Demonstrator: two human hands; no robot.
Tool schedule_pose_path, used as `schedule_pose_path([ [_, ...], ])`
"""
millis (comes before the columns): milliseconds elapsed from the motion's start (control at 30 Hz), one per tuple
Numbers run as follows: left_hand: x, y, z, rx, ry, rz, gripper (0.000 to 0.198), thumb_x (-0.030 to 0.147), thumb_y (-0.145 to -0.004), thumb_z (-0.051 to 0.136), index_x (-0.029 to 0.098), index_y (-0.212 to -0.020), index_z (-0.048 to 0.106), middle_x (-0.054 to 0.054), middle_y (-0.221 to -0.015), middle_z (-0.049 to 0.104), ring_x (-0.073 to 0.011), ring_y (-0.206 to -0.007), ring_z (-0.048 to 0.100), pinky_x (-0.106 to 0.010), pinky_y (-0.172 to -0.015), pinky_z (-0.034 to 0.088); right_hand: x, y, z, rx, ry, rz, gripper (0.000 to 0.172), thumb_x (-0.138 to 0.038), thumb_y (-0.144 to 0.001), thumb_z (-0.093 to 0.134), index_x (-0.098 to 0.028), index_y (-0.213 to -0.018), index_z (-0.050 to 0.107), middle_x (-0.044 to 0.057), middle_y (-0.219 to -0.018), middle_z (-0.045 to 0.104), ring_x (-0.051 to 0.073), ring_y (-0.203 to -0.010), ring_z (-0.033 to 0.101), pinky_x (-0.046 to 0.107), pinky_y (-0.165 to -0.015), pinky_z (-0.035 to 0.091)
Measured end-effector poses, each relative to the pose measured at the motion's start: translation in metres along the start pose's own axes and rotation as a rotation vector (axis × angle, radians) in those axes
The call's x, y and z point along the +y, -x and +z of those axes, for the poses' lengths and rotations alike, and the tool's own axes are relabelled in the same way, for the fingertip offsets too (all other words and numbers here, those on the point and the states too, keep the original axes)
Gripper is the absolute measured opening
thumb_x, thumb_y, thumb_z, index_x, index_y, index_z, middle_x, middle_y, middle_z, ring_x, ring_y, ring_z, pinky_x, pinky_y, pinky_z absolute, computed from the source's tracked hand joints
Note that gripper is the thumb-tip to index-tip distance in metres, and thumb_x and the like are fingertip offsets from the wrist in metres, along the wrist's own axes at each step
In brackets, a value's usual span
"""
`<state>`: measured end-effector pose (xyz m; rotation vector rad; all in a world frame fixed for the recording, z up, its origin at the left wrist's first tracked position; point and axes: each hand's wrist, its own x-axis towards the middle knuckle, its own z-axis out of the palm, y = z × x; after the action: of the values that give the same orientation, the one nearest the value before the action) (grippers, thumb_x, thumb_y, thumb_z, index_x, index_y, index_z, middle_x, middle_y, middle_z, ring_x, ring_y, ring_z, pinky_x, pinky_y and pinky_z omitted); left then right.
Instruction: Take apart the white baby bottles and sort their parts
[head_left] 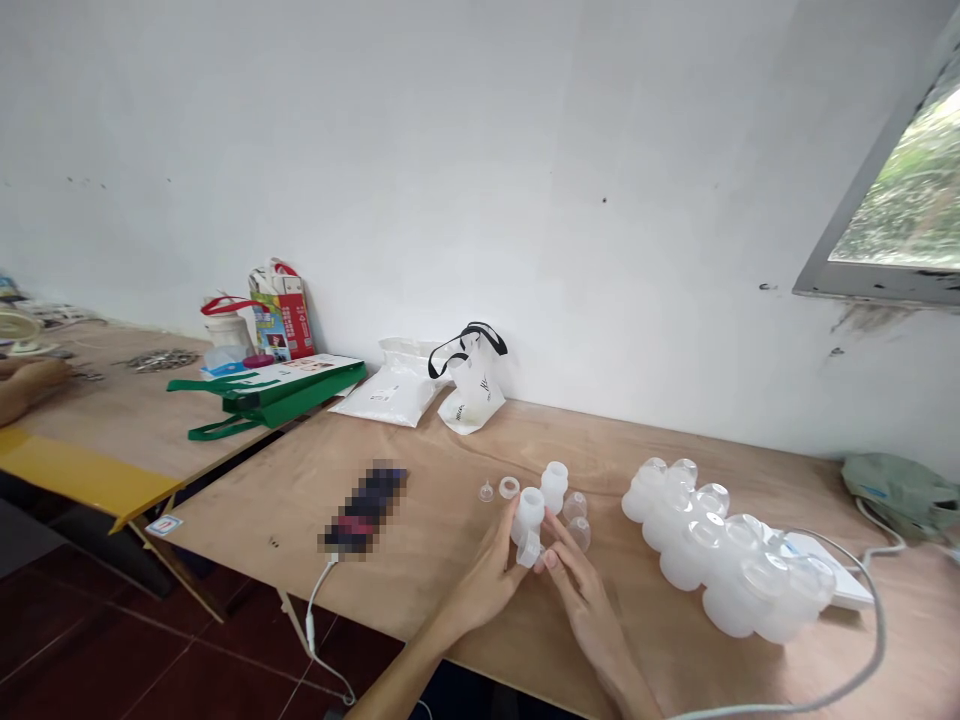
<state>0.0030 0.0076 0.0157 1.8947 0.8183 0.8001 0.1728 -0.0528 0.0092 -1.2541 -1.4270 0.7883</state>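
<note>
My left hand [487, 580] and my right hand [581, 590] meet over a plywood table [420, 600]. Together they hold a small translucent white plastic piece [529, 549] between their fingertips, pinched from both sides. A taller white plastic cup-shaped part [530, 508] stands just behind it, touching my left fingers. Another white part [554, 484], a small ring [509, 487], a tiny clear cone [487, 492] and two clear domes [577, 520] lie close behind.
A cluster of several frosted plastic cups [720, 560] lies to the right, over a white device with a cable [862, 570]. A blurred dark phone [365, 507] sits left. Bags [472, 385] stand by the wall. Another person's hand [30, 380] rests on the far-left table.
</note>
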Motion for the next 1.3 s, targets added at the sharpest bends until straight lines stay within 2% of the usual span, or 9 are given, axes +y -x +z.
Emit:
schedule_pose_path([
  [133, -0.002, 0.0, -0.006, 0.078, 0.01, 0.011, 0.08, 0.052, -0.096, 0.059, 0.02, -0.16, 0.023, -0.015, -0.167, 0.026, -0.0315, -0.154, 0.026, -0.048, -0.125, 0.025, -0.012, 0.0, 0.001, -0.048, -0.041, 0.003, 0.045, -0.059, -0.1, 0.05, -0.026, -0.09, 0.078, 0.006, -0.153, 0.054, 0.031, -0.143, 0.046, 0.049, -0.118, 0.038],
  [267, -0.008, 0.0, -0.005, 0.161, -0.061, 0.009, 0.059, 0.045, -0.099, 0.055, 0.022, -0.152, 0.041, -0.014, -0.156, 0.046, -0.0311, -0.143, 0.043, -0.048, -0.12, 0.034, -0.013, 0.0, -0.001, -0.031, -0.054, 0.026, 0.041, -0.058, -0.101, 0.05, -0.028, -0.113, 0.075, 0.006, -0.145, 0.061, 0.029, -0.137, 0.052, 0.044, -0.117, 0.039],
  [367, -0.009, 0.0, -0.003, 0.2, -0.123, 0.014, 0.054, 0.042, -0.101, 0.052, 0.025, -0.151, 0.043, -0.012, -0.155, 0.047, -0.0307, -0.145, 0.041, -0.047, -0.119, 0.034, -0.01, -0.001, -0.009, 0.057, -0.057, 0.011, 0.046, -0.06, -0.1, 0.048, -0.028, -0.123, 0.071, 0.006, -0.143, 0.063, 0.028, -0.126, 0.06, 0.038, -0.103, 0.051],
  [467, -0.001, -0.001, -0.009, 0.235, -0.131, 0.004, 0.054, 0.043, -0.099, 0.056, 0.028, -0.149, 0.046, -0.011, -0.155, 0.047, -0.0324, -0.147, 0.039, -0.048, -0.119, 0.034, -0.01, -0.003, -0.023, 0.104, -0.019, -0.014, 0.045, -0.06, -0.099, 0.049, -0.028, -0.123, 0.07, 0.006, -0.141, 0.063, 0.028, -0.12, 0.062, 0.035, -0.09, 0.056],
  [567, 0.011, -0.001, -0.023, 0.255, -0.103, 0.037, 0.049, 0.038, -0.093, 0.064, 0.029, -0.141, 0.054, -0.008, -0.148, 0.055, -0.0311, -0.137, 0.05, -0.045, -0.113, 0.041, -0.009, -0.006, -0.039, 0.127, 0.051, -0.013, 0.04, -0.059, -0.096, 0.057, -0.029, -0.118, 0.072, 0.006, -0.136, 0.066, 0.029, -0.121, 0.062, 0.036, -0.094, 0.054],
  [700, 0.026, 0.002, -0.042, 0.275, -0.055, 0.031, 0.037, 0.037, -0.085, 0.075, 0.025, -0.118, 0.063, -0.006, -0.126, 0.069, -0.0281, -0.112, 0.065, -0.038, -0.092, 0.052, -0.007, -0.008, -0.053, 0.131, 0.104, 0.027, 0.038, -0.058, -0.091, 0.065, -0.027, -0.11, 0.077, 0.007, -0.122, 0.073, 0.03, -0.116, 0.065, 0.04, -0.096, 0.052],
  [867, 0.033, 0.005, -0.054, 0.243, -0.031, 0.061, 0.035, 0.038, -0.078, 0.082, 0.023, -0.107, 0.069, -0.005, -0.114, 0.073, -0.0289, -0.106, 0.066, -0.038, -0.093, 0.05, -0.007, -0.006, -0.054, 0.114, 0.046, 0.051, 0.039, -0.056, -0.089, 0.069, -0.025, -0.11, 0.078, 0.008, -0.117, 0.077, 0.031, -0.112, 0.067, 0.042, -0.097, 0.053],
  [1133, 0.031, 0.004, -0.051, 0.066, 0.03, 0.075, 0.036, 0.041, -0.081, 0.08, 0.022, -0.11, 0.072, -0.004, -0.106, 0.073, -0.0239, -0.095, 0.066, -0.031, -0.08, 0.05, -0.012, -0.003, -0.052, -0.053, 0.057, 0.032, 0.042, -0.057, -0.093, 0.062, -0.025, -0.114, 0.079, 0.009, -0.104, 0.08, 0.03, -0.102, 0.072, 0.04, -0.093, 0.057],
  [1300, 0.032, 0.005, -0.048, 0.061, 0.061, 0.059, 0.036, 0.041, -0.082, 0.079, 0.022, -0.111, 0.071, -0.004, -0.109, 0.073, -0.024, -0.095, 0.066, -0.031, -0.082, 0.05, -0.019, -0.001, -0.053, 0.016, 0.097, 0.01, 0.034, -0.055, -0.093, 0.063, -0.026, -0.103, 0.079, 0.006, -0.102, 0.079, 0.026, -0.096, 0.073, 0.032, -0.087, 0.056],
])
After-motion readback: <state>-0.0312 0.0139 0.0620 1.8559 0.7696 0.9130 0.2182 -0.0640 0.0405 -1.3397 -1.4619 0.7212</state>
